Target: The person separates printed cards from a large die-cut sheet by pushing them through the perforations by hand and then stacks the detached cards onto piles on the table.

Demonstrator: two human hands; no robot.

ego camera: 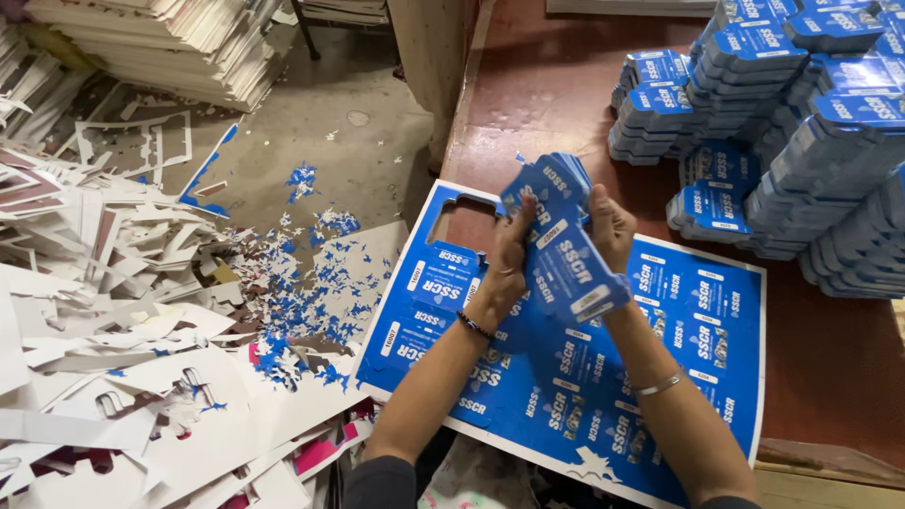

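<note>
Both hands — left hand (509, 256) and right hand (611, 226) — clench a small stack of punched blue card blanks (563, 231) above the blue printed die-cut sheet (603, 377); squaring the bundle seems underway — next, a firm two-handed grip.

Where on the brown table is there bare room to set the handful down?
Bare brown table lies between its left edge and the stacked blue card cut-outs, and right of the large blue printed sheet. The far right is crowded with stacks.
</note>
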